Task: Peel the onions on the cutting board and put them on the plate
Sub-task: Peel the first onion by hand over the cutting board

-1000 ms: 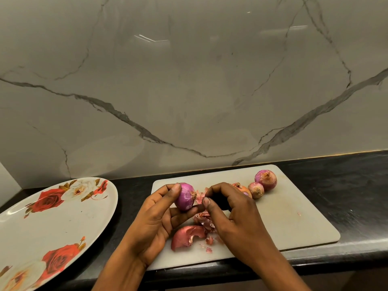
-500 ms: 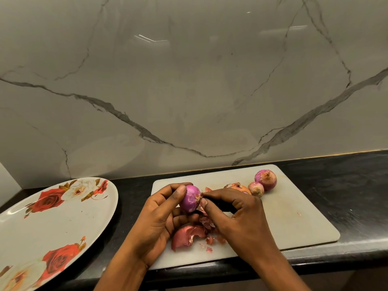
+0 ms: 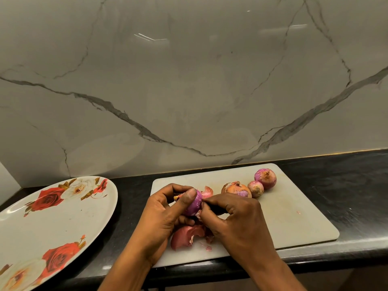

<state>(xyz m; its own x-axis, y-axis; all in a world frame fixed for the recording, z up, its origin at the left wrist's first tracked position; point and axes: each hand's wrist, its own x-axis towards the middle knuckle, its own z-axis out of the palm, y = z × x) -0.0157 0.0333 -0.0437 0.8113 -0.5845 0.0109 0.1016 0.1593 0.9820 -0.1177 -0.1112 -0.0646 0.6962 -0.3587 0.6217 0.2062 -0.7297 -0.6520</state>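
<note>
Peeling red onion [image 3: 194,204], clamped in left hand [image 3: 168,211] grip above cutting board [image 3: 294,217], right hand [image 3: 237,219] grip pinching skin [image 3: 199,213] at one end; best stripped in whole sheets, then onto plate [image 3: 63,217].

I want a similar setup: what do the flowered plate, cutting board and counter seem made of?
Plate: probably melamine or glazed ceramic; smooth, glossy, printed roses.
Cutting board: likely plastic; thin, matte off-white, rounded corners, faint stains.
Counter: seemingly polished dark stone, perhaps granite; black, speckled, sheen along the front edge.
</note>
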